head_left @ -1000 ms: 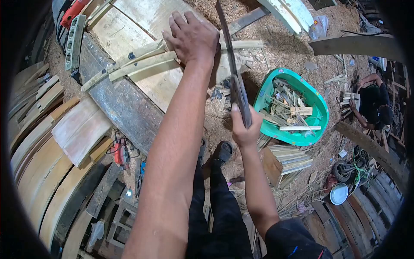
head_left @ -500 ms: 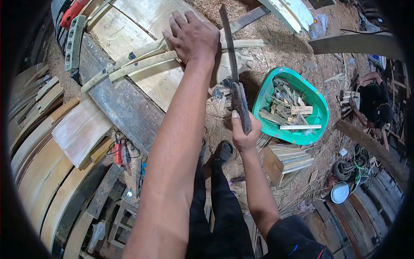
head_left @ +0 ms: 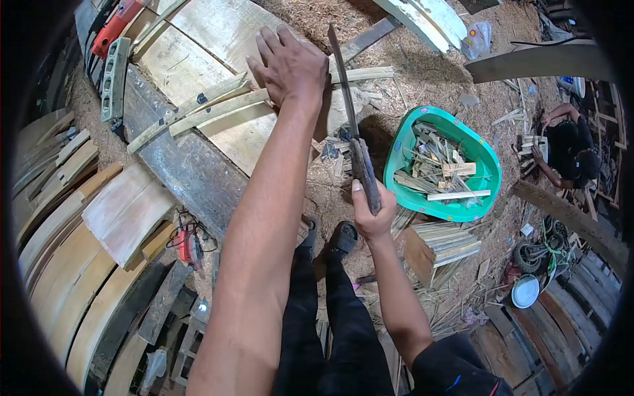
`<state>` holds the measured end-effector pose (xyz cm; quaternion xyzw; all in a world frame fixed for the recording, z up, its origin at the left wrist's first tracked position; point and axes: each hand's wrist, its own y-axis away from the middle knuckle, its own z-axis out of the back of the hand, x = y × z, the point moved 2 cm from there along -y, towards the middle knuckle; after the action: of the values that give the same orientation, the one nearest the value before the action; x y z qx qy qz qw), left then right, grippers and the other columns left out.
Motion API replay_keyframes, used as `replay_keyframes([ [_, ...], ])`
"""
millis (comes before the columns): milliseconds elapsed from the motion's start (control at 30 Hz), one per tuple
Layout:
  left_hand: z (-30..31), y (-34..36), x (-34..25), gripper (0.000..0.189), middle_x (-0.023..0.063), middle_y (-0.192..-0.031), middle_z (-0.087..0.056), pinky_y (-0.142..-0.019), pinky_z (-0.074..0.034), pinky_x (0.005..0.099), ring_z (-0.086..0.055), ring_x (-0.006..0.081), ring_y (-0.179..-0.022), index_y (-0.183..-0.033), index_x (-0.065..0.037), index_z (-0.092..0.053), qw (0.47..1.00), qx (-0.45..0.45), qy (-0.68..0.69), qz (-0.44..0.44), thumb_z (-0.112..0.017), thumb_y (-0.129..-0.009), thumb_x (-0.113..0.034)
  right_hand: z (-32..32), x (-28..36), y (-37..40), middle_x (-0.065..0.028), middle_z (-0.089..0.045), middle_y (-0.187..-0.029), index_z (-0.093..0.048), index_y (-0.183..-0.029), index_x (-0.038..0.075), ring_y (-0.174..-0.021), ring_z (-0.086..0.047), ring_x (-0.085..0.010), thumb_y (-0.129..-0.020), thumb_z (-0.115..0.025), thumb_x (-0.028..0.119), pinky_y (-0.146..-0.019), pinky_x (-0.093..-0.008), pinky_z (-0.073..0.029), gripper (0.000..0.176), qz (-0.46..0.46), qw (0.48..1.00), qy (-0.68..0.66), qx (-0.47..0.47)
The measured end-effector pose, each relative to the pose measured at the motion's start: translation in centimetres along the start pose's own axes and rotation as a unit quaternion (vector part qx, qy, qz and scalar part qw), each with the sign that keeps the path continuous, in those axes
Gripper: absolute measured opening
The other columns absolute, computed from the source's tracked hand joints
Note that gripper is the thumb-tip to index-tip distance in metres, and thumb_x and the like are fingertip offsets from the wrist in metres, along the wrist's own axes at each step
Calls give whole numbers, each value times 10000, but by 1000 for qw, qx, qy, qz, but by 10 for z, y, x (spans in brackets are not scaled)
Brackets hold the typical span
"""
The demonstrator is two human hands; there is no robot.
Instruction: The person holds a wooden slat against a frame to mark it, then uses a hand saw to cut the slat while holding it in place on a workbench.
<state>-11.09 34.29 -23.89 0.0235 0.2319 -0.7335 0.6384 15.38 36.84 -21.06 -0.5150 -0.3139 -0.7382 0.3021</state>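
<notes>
My right hand [head_left: 374,212] is closed around the wooden handle of a handsaw [head_left: 348,99], its dark blade seen nearly edge-on and pointing away from me. The blade crosses a thin pale wood strip [head_left: 370,74], whose end sticks out to its right. My left hand [head_left: 290,69] lies over the strip just left of the blade, fingers spread and pressing down. More of this strip and a second curved strip [head_left: 188,109] run out to the left across the wooden bench top [head_left: 231,145].
A green tub [head_left: 494,162] full of wood offcuts stands right of the saw. A stack of thin boards [head_left: 449,251] sits below it. Curved planks [head_left: 72,290] fill the left; a spirit level [head_left: 116,79] and red power tool [head_left: 187,247] lie nearby. Another person [head_left: 573,145] works at far right.
The saw and my right hand have shifted slightly toward me, its tip now lower in view. My left hand stays on the strip. The whole view has shifted a little.
</notes>
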Motion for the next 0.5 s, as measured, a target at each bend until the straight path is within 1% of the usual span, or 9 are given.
replay_keyframes([
  [100,-2,1,1,526,213,-1483,-365,-1159,-162,605,-282,328,-1438,-1374,5,-420,1000,-16,3,-3,-460,-925,-266,4,-2,0,39,-416,-575,-546,-696,29,-543,-372,-55,-886,-642,113,-486,-264,-305,229,-15,1000,-10,22],
  [133,-3,-1,1,528,211,-1485,-362,-1160,-157,606,-279,325,-1440,-1378,2,-416,1000,-19,4,-3,-461,-925,-266,4,1,-2,55,-423,-582,-538,-697,32,-552,-370,-45,-891,-639,113,-487,-260,-300,234,2,1000,2,19],
  [233,-5,-12,-2,535,200,-1488,-362,-1165,-141,606,-276,325,-1441,-1387,-4,-410,1000,5,26,4,-463,-925,-269,1,6,-16,24,-439,-528,-553,-696,28,-484,-401,-56,-869,-644,103,-460,-269,-328,210,-4,1000,-8,-2],
  [333,-6,-20,-2,574,196,-1537,-334,-1172,-138,576,-262,315,-1462,-1421,-24,-420,999,30,34,29,-438,-923,-309,2,6,-21,21,-441,-542,-562,-708,29,-495,-396,-54,-874,-644,112,-465,-267,-324,202,-23,999,-22,14],
  [433,-6,-21,-3,598,202,-1526,-350,-1167,-150,576,-266,324,-1460,-1428,-16,-407,999,1,29,23,-459,-913,-315,7,14,-26,17,-442,-543,-559,-710,27,-497,-393,-56,-872,-647,115,-468,-272,-329,205,-27,999,-22,23],
  [500,-8,-22,-1,662,208,-1540,-333,-1173,-154,558,-259,338,-1461,-1462,7,-353,1000,5,11,27,-469,-905,-332,10,21,-23,13,-444,-543,-558,-711,24,-498,-391,-59,-869,-651,115,-470,-276,-333,205,-35,999,-11,29],
])
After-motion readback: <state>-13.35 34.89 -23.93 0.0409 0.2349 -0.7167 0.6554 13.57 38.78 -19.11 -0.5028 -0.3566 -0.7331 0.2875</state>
